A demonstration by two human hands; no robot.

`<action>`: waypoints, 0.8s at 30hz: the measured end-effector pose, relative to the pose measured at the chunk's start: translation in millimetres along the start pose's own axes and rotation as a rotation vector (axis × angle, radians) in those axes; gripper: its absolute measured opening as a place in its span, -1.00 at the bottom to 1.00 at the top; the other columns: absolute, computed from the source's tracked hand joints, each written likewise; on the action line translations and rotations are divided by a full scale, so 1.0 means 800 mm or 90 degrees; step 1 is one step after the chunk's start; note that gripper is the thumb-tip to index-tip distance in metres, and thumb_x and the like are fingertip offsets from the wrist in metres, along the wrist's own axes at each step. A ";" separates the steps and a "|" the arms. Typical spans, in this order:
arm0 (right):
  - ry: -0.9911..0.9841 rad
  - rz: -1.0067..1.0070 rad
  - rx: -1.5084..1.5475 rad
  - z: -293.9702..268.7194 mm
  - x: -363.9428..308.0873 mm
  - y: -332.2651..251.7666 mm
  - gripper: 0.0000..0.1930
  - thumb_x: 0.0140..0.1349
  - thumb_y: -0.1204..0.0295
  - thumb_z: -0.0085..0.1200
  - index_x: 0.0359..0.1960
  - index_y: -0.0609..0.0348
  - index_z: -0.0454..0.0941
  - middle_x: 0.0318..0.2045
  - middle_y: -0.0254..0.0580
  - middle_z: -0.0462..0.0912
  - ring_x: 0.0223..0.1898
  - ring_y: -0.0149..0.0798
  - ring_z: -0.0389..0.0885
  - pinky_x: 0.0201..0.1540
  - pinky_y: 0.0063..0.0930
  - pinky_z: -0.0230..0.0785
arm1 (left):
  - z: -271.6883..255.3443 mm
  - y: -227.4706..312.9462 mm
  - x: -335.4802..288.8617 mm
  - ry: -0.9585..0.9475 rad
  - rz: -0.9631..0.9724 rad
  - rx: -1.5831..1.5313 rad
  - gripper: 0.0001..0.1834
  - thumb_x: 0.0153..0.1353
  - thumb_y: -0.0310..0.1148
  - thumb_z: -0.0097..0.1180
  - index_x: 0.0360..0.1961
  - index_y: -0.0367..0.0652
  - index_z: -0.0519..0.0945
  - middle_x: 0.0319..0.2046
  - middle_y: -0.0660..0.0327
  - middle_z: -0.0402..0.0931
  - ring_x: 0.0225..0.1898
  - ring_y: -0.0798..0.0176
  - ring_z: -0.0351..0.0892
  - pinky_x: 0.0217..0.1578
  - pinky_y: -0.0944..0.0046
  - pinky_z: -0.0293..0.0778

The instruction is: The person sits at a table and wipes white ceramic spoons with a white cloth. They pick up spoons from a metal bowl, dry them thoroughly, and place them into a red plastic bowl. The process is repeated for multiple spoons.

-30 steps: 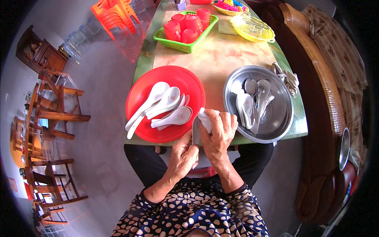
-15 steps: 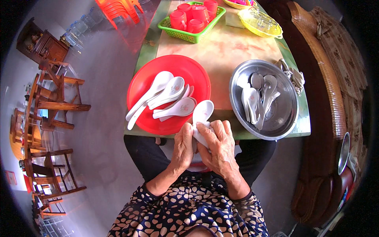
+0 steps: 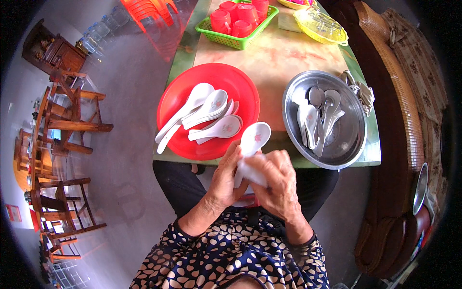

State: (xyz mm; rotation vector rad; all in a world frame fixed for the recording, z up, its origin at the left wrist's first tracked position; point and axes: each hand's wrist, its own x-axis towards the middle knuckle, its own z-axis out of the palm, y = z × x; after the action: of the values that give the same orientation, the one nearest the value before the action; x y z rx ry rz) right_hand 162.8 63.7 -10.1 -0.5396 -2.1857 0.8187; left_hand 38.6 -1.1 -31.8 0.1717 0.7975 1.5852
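Observation:
A white soup spoon (image 3: 255, 137) with a pink flower in its bowl stands tilted at the table's front edge. Closed round its handle is my left hand (image 3: 225, 172). My right hand (image 3: 278, 178) pinches a white cloth (image 3: 252, 172) against the handle, partly smeared by motion. On the left, a red round tray (image 3: 211, 77) bears several white spoons (image 3: 204, 111), some stacked, handles toward me. To the right stands an oval metal basin (image 3: 353, 144) with white spoons (image 3: 308, 120) and metal spoons (image 3: 316, 98) in it.
Farther back on the table (image 3: 269, 72) are a green basket (image 3: 236, 42) of red mugs (image 3: 221, 21) and a yellow basket (image 3: 332, 36) of glassware. Greyish cloths (image 3: 364, 94) lie by the basin. Wooden stools (image 3: 77, 126) stand left, a brown bench (image 3: 385, 144) right.
The spoon's bowl has risen slightly and shifted right. My right hand, with the cloth, has moved a little right and down along the handle. The view has shifted slightly.

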 end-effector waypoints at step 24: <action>0.027 -0.087 -0.110 0.049 0.028 -0.031 -0.55 -0.28 0.51 0.19 -0.19 0.08 0.58 -0.39 -0.20 0.48 -0.39 -0.10 0.41 -0.34 -0.25 0.30 | -0.011 0.021 -0.032 0.019 0.101 -0.181 -0.73 0.38 -0.14 -0.16 -0.03 -0.04 0.34 -0.14 0.25 0.42 -0.08 0.36 0.43 -0.04 0.25 0.41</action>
State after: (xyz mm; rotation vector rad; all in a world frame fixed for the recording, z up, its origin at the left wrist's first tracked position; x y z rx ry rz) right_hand 115.8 44.0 -2.9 -0.4808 -2.2394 0.5444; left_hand 25.5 -27.6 -20.3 0.0057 0.5847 1.8359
